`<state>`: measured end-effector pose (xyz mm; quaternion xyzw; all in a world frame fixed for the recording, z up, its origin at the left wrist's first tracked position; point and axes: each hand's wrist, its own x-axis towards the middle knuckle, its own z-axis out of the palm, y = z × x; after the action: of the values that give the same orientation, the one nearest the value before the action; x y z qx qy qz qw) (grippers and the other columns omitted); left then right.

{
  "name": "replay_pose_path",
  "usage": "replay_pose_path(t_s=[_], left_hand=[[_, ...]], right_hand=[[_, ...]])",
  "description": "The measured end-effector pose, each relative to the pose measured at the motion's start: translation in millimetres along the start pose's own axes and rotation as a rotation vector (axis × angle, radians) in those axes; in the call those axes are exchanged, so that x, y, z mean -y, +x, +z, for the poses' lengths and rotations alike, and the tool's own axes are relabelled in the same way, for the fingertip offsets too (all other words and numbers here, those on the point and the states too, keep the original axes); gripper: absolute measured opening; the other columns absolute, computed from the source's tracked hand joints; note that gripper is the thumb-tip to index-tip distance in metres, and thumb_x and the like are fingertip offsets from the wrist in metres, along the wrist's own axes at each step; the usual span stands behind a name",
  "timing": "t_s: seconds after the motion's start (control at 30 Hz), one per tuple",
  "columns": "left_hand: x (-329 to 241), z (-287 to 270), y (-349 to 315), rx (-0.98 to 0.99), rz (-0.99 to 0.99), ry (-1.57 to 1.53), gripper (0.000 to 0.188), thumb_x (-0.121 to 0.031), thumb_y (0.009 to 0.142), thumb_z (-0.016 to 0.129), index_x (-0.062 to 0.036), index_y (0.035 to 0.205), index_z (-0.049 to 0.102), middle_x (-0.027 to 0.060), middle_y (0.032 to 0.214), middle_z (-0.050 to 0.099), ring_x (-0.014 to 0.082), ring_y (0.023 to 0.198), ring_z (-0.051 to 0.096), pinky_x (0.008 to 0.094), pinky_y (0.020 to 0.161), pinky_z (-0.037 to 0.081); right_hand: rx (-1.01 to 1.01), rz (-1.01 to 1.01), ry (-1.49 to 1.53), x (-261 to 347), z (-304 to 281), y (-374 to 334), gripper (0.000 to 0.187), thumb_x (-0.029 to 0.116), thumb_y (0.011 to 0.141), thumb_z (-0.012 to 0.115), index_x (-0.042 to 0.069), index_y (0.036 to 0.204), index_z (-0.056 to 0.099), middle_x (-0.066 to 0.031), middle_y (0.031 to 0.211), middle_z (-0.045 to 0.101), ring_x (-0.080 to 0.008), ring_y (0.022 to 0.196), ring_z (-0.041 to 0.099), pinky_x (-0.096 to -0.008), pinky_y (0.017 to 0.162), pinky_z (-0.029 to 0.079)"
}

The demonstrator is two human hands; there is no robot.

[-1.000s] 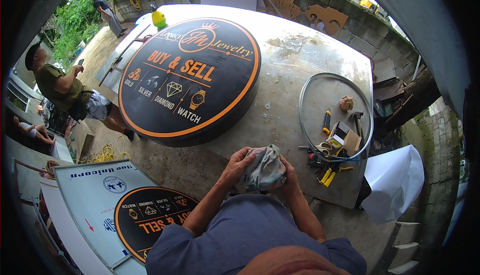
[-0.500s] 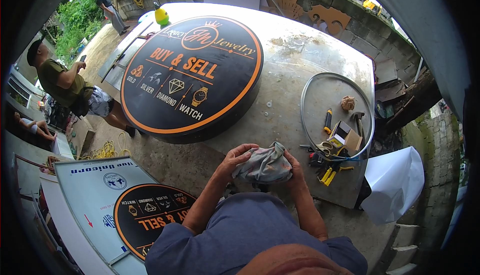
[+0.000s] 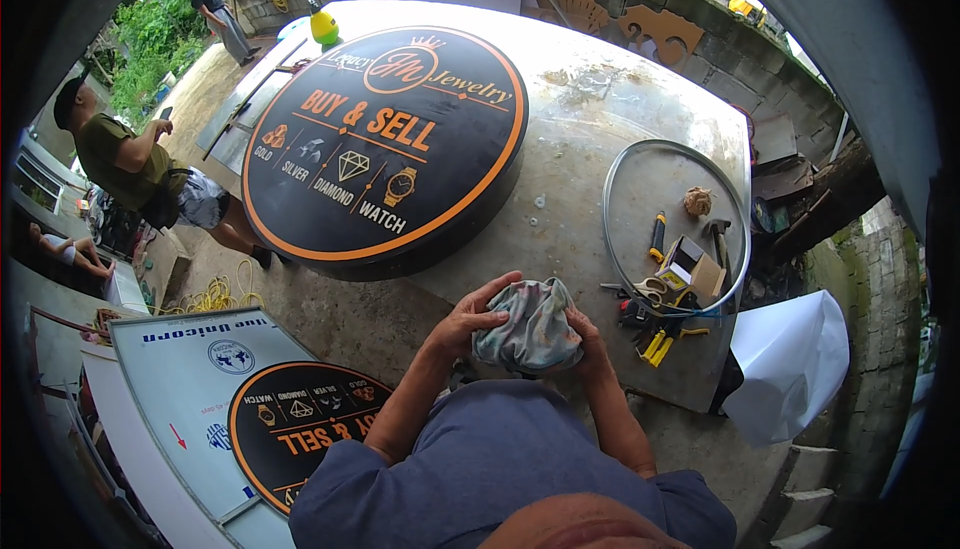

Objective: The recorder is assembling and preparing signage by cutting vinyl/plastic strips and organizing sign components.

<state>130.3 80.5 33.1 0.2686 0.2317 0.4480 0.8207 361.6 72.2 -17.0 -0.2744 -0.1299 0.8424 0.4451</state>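
Note:
A crumpled grey rag [image 3: 528, 326] with faint reddish and greenish stains is bunched between my two hands, in front of my body at the table's near edge. My left hand [image 3: 468, 321] grips its left side, fingers bent over the upper part. On the opposite side my right hand [image 3: 588, 341] presses against the cloth, its fingers partly hidden by it. Beyond the rag, a round black sign [image 3: 380, 149] with an orange border and orange and white lettering lies face up on the metal-topped table [image 3: 560, 199].
On the table's right lie a metal hoop [image 3: 612, 219], a hammer [image 3: 718, 239], an opened small box [image 3: 692, 267], scissors [image 3: 650, 291] and yellow-handled pliers [image 3: 656, 349]. A yellow spray bottle [image 3: 323, 27] stands at the far left. A person [image 3: 125, 154] stands left of the table; a second round sign [image 3: 300, 419] leans lower left.
The rag has been bunched into a rounder, tighter bundle. My left fingers have lifted and shifted over its upper left side; my right hand stays at its right.

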Motion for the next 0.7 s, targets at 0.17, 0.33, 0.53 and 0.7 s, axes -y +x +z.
replay_pose_path(t_s=[0.17, 0.33, 0.53, 0.7], left_hand=[[2.3, -15.4, -0.1, -0.022, -0.056, 0.015, 0.066, -0.003, 0.084, 0.068, 0.0019, 0.141, 0.035, 0.0139, 0.133, 0.051, 0.0211, 0.119, 0.054, 0.0321, 0.102, 0.045], [13.1, -29.4, 2.0, -0.207, -0.048, 0.094, 0.057, -0.005, 0.086, 0.068, 0.0026, 0.136, 0.042, 0.0159, 0.129, 0.054, 0.0205, 0.115, 0.057, 0.0308, 0.096, 0.05], [16.9, -33.7, 2.3, -0.295, 0.003, 0.054, 0.053, -0.005, 0.086, 0.068, 0.0016, 0.134, 0.046, 0.0141, 0.127, 0.054, 0.0191, 0.112, 0.057, 0.0291, 0.096, 0.048], [22.0, -33.1, 3.0, -0.22, 0.084, 0.172, 0.046, -0.006, 0.086, 0.069, 0.0019, 0.128, 0.052, 0.0114, 0.12, 0.059, 0.0159, 0.107, 0.059, 0.0268, 0.093, 0.049]], right_hand=[[0.053, -0.039, 0.004, 19.9, -1.4, -0.9, 0.037, 0.018, 0.092, 0.058, 0.001, 0.125, 0.052, -0.0094, 0.109, 0.064, -0.0189, 0.095, 0.065, -0.0332, 0.085, 0.053], [0.061, -0.135, -0.016, 26.4, 6.3, -3.3, 0.039, 0.021, 0.091, 0.06, 0.0, 0.123, 0.053, -0.0113, 0.108, 0.064, -0.0198, 0.094, 0.065, -0.0334, 0.085, 0.053], [-0.037, -0.1, 0.108, 32.1, 15.7, -6.7, 0.044, 0.025, 0.085, 0.062, -0.001, 0.12, 0.055, -0.0143, 0.108, 0.064, -0.0221, 0.094, 0.065, -0.0362, 0.085, 0.053], [0.024, -0.187, -0.048, 31.5, 15.1, -1.9, 0.043, 0.022, 0.086, 0.061, -0.001, 0.121, 0.054, -0.0143, 0.108, 0.064, -0.0222, 0.095, 0.065, -0.0357, 0.087, 0.052]])
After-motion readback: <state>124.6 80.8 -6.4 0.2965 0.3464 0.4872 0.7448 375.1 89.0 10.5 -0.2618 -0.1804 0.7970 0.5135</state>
